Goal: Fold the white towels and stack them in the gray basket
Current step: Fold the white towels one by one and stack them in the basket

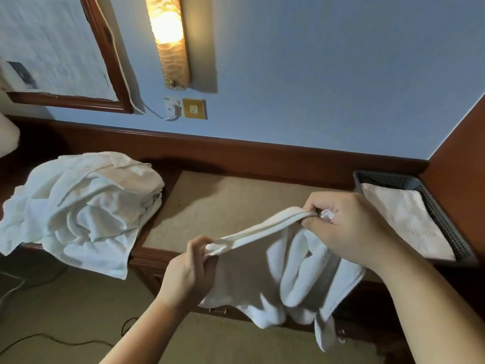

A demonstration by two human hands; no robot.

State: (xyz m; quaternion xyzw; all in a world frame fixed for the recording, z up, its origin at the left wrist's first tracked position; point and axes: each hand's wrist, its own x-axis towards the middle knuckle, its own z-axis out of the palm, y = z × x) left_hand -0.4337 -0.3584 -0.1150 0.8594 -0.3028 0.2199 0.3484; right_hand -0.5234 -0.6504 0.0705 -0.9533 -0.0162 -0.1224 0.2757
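White towel [275, 271] hem pinched between left hand [191, 269] and right hand [349, 227].

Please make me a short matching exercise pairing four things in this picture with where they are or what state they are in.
Things:
1. towel in hand
2. towel pile
3. folded towel
4. wall lamp

States or places:
A. lit, above the sockets
B. lying in the gray basket
C. heaped loose at the desk's left end
D. stretched along one edge between the left hand and the right hand

Pairs: 1-D, 2-C, 3-B, 4-A
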